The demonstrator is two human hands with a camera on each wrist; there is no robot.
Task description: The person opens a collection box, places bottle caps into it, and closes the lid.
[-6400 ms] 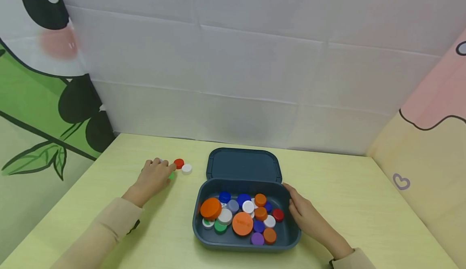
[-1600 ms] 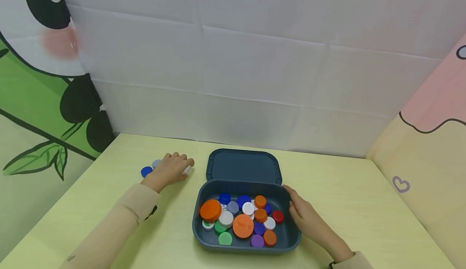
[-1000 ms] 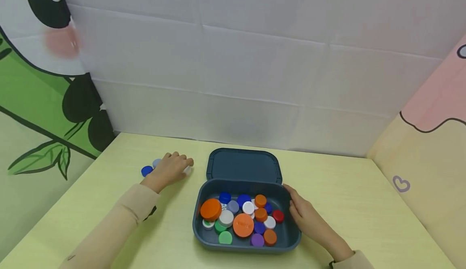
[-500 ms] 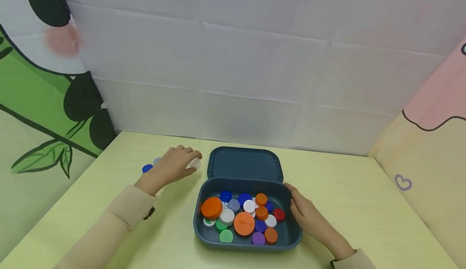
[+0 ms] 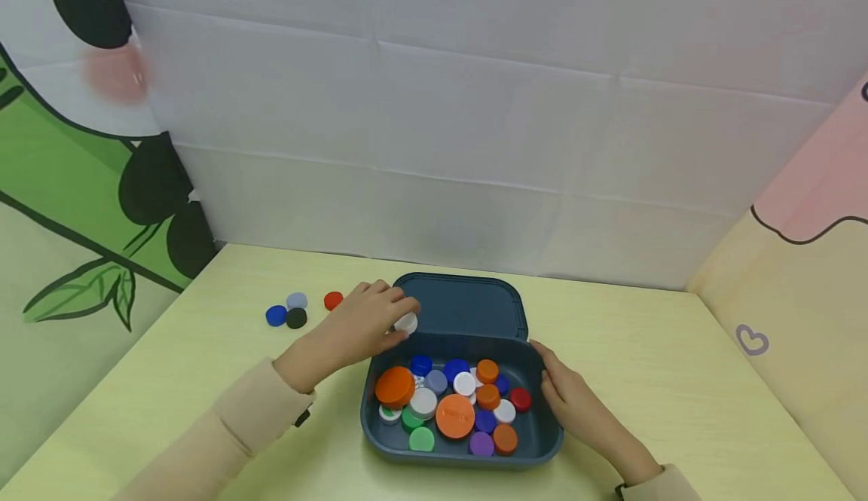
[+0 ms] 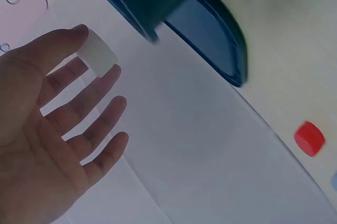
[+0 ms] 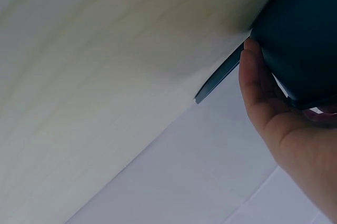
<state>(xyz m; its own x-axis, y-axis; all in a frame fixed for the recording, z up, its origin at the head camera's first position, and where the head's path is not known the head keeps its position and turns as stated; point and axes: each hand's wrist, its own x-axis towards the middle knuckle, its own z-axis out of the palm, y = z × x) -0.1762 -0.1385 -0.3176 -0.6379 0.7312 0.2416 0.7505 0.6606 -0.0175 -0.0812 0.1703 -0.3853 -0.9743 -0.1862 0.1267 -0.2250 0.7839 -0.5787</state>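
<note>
My left hand (image 5: pixel 366 320) pinches a white bottle cap (image 5: pixel 406 323) between thumb and fingertips, above the back left corner of the dark blue box (image 5: pixel 461 462). In the left wrist view, the same white cap (image 6: pixel 97 52) sits between thumb and index and middle fingers, the other fingers spread. My right hand (image 5: pixel 576 403) grips the box's right wall, fingers along the outside, thumb at the rim; the right wrist view shows the fingers against the dark wall (image 7: pixel 305 45). Inside the box lie several caps, among them a large orange cap (image 5: pixel 455 416) and a light green cap (image 5: pixel 422 439).
The box's lid (image 5: pixel 461 305) lies flat behind it. On the table (image 5: pixel 678 380) to the left are a blue cap (image 5: pixel 276 316), a light blue cap (image 5: pixel 296 300), a black cap (image 5: pixel 296 318) and a red cap (image 5: pixel 333 300). A white sheet (image 5: pixel 434 124) hangs behind.
The light green cap has come into the box since the oldest frame. My left hand has lifted the white cap off the table and carried it right to the box. The right hand stays put.
</note>
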